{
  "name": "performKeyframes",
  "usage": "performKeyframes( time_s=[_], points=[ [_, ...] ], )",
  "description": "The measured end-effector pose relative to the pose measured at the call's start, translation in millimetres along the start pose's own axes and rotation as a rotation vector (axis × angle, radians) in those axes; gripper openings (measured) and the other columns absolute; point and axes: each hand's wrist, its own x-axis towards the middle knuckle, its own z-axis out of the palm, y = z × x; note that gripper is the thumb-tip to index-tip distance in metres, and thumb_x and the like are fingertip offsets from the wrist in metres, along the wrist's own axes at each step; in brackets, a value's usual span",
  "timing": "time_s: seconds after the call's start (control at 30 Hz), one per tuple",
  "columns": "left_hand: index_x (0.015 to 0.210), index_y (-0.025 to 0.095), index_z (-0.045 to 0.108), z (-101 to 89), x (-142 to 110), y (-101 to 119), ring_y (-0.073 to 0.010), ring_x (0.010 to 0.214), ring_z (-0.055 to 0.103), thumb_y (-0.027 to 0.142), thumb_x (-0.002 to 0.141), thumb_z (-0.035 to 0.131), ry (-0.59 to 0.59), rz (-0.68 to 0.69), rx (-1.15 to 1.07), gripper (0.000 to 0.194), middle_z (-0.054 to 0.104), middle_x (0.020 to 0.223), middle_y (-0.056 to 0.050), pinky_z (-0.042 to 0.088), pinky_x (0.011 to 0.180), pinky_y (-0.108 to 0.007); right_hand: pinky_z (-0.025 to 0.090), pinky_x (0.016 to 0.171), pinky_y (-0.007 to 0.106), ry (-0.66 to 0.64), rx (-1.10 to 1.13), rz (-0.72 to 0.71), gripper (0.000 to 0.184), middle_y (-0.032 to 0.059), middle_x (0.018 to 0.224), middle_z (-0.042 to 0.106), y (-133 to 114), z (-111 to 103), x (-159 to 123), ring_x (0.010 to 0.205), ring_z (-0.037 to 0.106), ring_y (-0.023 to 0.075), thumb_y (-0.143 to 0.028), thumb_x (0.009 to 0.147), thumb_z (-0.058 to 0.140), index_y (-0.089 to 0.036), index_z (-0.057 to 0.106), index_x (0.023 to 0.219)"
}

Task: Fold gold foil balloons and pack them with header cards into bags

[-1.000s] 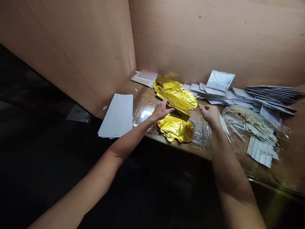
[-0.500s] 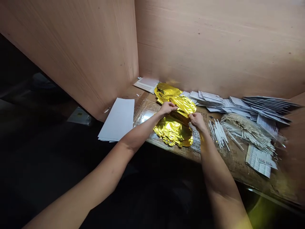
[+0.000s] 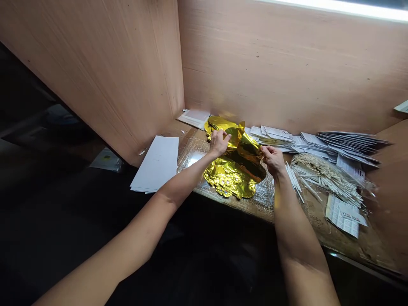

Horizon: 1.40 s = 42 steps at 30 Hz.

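My right hand (image 3: 273, 160) pinches the edge of a shiny gold foil balloon (image 3: 250, 154), flat and uninflated, whose sheet is lifted and bent. My left hand (image 3: 219, 143) is at the balloon's left side with fingers and thumb apart; whether its fingertips touch the foil I cannot tell. Under the raised sheet lies a pile of flat gold foil balloons (image 3: 228, 180) with scalloped lower edges. More gold foil (image 3: 219, 123) lies behind my left hand.
White sheets (image 3: 156, 165) lie at the left, a pale flat packet (image 3: 194, 118) in the back corner. Folded papers (image 3: 344, 144) line the back wall. Right of my hand are white sticks (image 3: 295, 182), a bagged bundle of sticks (image 3: 328, 176) and a printed leaflet (image 3: 342, 214). Wooden panels (image 3: 270, 63) enclose the surface.
My right hand has moved slightly right and lifted the foil, which now stands up and bends. My left hand has moved slightly left, its fingers going from a pinch to apart.
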Motion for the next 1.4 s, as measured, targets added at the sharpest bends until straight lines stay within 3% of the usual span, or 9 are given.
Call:
performKeyframes(
  time_s=[0.17,0.3,0.43,0.57,0.67,0.83,0.97,1.17,1.4],
  points=[
    [0.146,0.018,0.052,19.2,15,54,-0.0134,0.064,0.059,0.029,0.083,0.085,-0.350,0.212,-0.151,0.073,0.063,0.071,0.004,0.050,0.073,-0.027,0.021,0.038,0.020,0.039,0.110,-0.036,0.050,-0.0079,0.057,0.046,-29,-8,4,0.043,0.029,0.0053,-0.059,0.064,0.092,-0.019,0.064,0.077],
    [0.114,0.014,0.073,27.0,18,97,-0.0139,0.071,0.065,0.024,0.088,0.076,-0.338,0.430,-0.117,0.028,0.070,0.076,-0.001,0.052,0.077,-0.029,0.028,0.039,0.019,0.159,0.195,-0.150,0.045,-0.0089,0.058,0.045,-58,-22,-7,0.045,0.034,0.0069,-0.056,0.073,0.089,-0.023,0.059,0.079],
    [0.102,0.017,0.077,14.0,-24,121,-0.0172,0.088,0.068,0.021,0.094,0.071,-0.305,0.764,0.059,0.011,0.077,0.094,-0.006,0.052,0.087,-0.033,0.038,0.047,0.022,0.289,-0.016,-0.389,0.027,-0.0056,0.068,0.053,-78,-45,-68,0.052,0.046,0.0095,-0.044,0.088,0.080,-0.021,0.066,0.091],
    [0.100,0.024,0.078,-6.4,-105,98,-0.0204,0.097,0.061,0.026,0.103,0.061,-0.279,0.972,0.241,0.017,0.072,0.095,-0.007,0.052,0.090,-0.036,0.051,0.062,0.029,0.357,-0.450,-0.519,0.016,0.0078,0.104,0.066,-59,-52,-168,0.092,0.066,0.0225,-0.037,0.097,0.071,-0.022,0.067,0.093],
    [0.104,0.028,0.079,-18.5,-168,53,-0.0240,0.110,0.061,0.030,0.103,0.061,-0.283,0.942,0.385,0.018,0.072,0.108,-0.010,0.050,0.100,-0.041,0.061,0.082,0.047,0.327,-0.705,-0.537,0.034,0.0172,0.136,0.059,-14,-39,-235,0.122,0.062,0.0369,-0.047,0.087,0.082,-0.026,0.068,0.109],
    [0.106,0.027,0.076,-30.7,-230,-13,-0.0238,0.134,0.062,0.025,0.106,0.051,-0.692,0.894,0.401,0.025,0.072,0.135,-0.009,0.046,0.113,-0.042,0.053,0.111,0.055,0.042,-0.915,-0.471,0.028,0.0130,0.148,0.064,63,-7,-291,0.140,0.058,0.0370,-0.025,0.096,0.068,-0.031,0.073,0.123],
    [0.107,0.022,0.072,-24.0,-232,-27,-0.0242,0.124,0.069,0.024,0.108,0.042,-0.904,0.758,0.344,0.030,0.076,0.125,-0.012,0.049,0.108,-0.041,0.056,0.107,0.049,-0.064,-0.701,-0.408,0.028,0.0095,0.131,0.076,76,-4,-293,0.132,0.066,0.0317,-0.019,0.099,0.052,-0.027,0.076,0.112],
    [0.113,0.020,0.068,15.7,-190,-1,-0.0246,0.085,0.071,0.035,0.108,0.047,-0.713,0.341,0.637,0.027,0.075,0.096,-0.011,0.052,0.081,-0.035,0.049,0.067,0.036,0.160,-0.683,0.046,0.025,0.0077,0.073,0.071,46,-7,-241,0.065,0.064,0.0254,-0.039,0.099,0.055,-0.023,0.067,0.084],
    [0.138,0.021,0.063,23.6,-200,-6,-0.0330,0.142,0.056,0.046,0.100,0.066,-0.893,0.980,0.523,0.046,0.060,0.154,-0.016,0.044,0.112,-0.046,0.043,0.066,0.036,0.220,-0.716,0.160,0.024,0.0025,0.064,0.065,35,-9,-235,0.063,0.062,0.0278,-0.025,0.091,0.052,-0.021,0.061,0.113]
  ],
)
